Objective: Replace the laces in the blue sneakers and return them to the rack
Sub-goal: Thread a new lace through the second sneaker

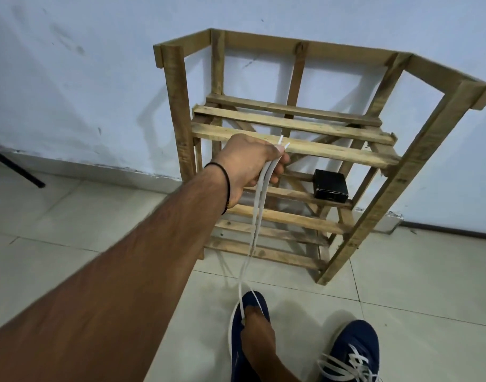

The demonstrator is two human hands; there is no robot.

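Right hand (255,326) low, on blue sneaker (236,354); finger curl unclear. Second sneaker (352,351) to its right, laced. Left hand (250,161) raised ahead, fingers wrapped round both ends of white lace (259,210). Risk: uneven pull leaves ends unequal, or lifts sneaker. Tiled floor (401,285) beneath; wooden rack (294,147) beyond left hand, against pale wall (98,78).

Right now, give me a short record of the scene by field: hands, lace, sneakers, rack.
left grip: raised, holds both lace ends
lace: white, runs down to held sneaker
right grip: on held sneaker where lace enters; finger curl unclear
held sneaker: blue, on floor
laced sneaker: blue, white laces in, on floor beside it
rack: wooden, against wall, no sneakers on it
box: black, on a lower rack shelf
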